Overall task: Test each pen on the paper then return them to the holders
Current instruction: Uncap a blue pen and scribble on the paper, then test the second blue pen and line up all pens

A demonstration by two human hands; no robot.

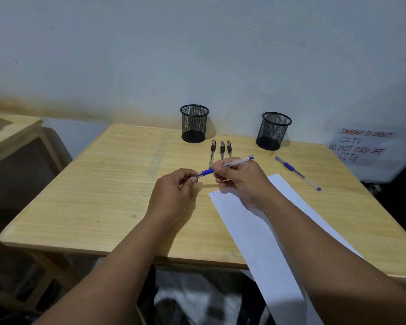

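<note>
We hold a clear-barrelled pen with a blue grip and blue end cap [227, 164] above the pale wooden table [117, 188], tilted so its capped end rises toward the right. Our right hand [238, 181] pinches the barrel between thumb and curled fingers, while our left hand [174, 191] pinches the tip end just beyond the blue grip; whether a cap is on the tip we cannot tell. Directly below the right hand lies a long white sheet of paper [256, 231], set at a slant and hanging over the near table edge, with a small scribble of ink [217, 193] at its far corner; the marks are too small to read.

Just behind our hands, 3 black-gripped clear pens [221, 151] lie side by side, their near ends partly hidden by our fingers. A second blue pen [298, 172] lies apart to the right on bare wood. At the far edge stand 2 black wire-mesh cylindrical holders, 1 on the left [194, 123] and 1 on the right [273, 130], both upright against the pale grey wall [197, 55].

To the right, a white sign [363, 146] carries red handwriting: "JANGAN DI CABUT CCTV DO NOT TURN OFF CCTV". Another wooden table [12, 132] sits at far left.
</note>
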